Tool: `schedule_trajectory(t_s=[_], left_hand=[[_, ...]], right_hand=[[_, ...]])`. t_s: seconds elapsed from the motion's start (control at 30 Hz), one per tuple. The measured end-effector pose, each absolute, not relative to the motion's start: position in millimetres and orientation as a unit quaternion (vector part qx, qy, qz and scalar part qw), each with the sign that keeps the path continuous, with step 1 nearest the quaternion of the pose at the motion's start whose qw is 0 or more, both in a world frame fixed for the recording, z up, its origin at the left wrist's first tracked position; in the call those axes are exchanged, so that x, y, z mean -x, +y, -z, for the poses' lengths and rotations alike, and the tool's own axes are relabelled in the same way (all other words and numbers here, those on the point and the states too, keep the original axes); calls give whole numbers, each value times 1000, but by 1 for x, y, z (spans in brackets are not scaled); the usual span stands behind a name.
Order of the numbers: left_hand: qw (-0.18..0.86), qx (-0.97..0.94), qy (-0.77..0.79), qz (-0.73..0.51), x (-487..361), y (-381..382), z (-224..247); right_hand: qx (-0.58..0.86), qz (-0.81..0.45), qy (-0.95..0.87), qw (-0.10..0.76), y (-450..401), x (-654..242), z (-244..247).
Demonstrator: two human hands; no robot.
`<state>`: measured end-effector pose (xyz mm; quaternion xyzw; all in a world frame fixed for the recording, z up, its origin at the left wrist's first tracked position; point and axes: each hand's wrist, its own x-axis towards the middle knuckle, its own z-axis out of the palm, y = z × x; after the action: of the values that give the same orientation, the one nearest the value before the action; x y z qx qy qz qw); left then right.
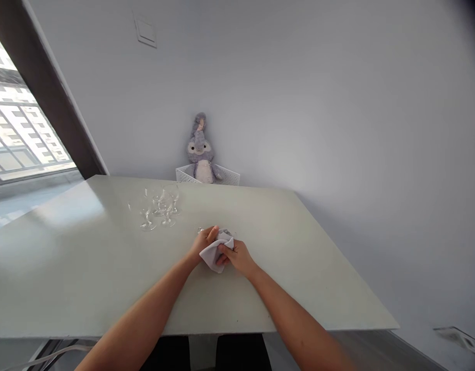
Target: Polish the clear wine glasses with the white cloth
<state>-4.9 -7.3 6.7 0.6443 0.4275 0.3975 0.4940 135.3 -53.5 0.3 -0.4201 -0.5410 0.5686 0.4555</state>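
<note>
Over the middle of the table my left hand (207, 239) is closed around a clear stemmed glass (200, 230), of which only small parts show past the fingers and the cloth. My right hand (234, 255) grips a white cloth (212, 254), its thumb on top and its fingers tucked into the folds. The cloth lies against the glass between both hands, hiding most of it. Beyond my left hand, several clear stemmed glasses (168, 221) stand upright in a close group.
The pale, glossy table (291, 288) runs back to the wall. Behind its far edge a grey plush rabbit (203, 170) sits in a white perforated basket (231, 176). A window (24, 123) is at the left, and a wall switch (146, 32) is above.
</note>
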Motion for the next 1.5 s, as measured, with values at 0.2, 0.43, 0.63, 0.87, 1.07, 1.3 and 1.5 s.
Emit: schedule_trajectory(t_s=[0.2,0.43,0.63,0.87,1.07,1.3,1.5], left_hand=[[590,-615,303,-428,0,-17,-14],[588,-613,307,-430,1,-17,-17],[479,-683,373,-407,5,-14,-8],[-39,-821,446,-356,16,-14,-20],[-139,-854,388,-319,23,-12,-29],[-77,-893,359,-260,27,-6,-18],[-45,-893,388,-224,26,-3,-14]], right_hand=[[326,-683,-365,543,-46,-142,-7],[321,-680,-387,535,-48,-147,-11],[439,-500,-545,511,-52,-146,-10],[502,-455,-529,512,-45,-156,-16],[432,-521,-540,500,-49,-152,-18],[432,-494,-650,383,-48,-169,-22],[465,-343,-741,342,-42,-190,-29]])
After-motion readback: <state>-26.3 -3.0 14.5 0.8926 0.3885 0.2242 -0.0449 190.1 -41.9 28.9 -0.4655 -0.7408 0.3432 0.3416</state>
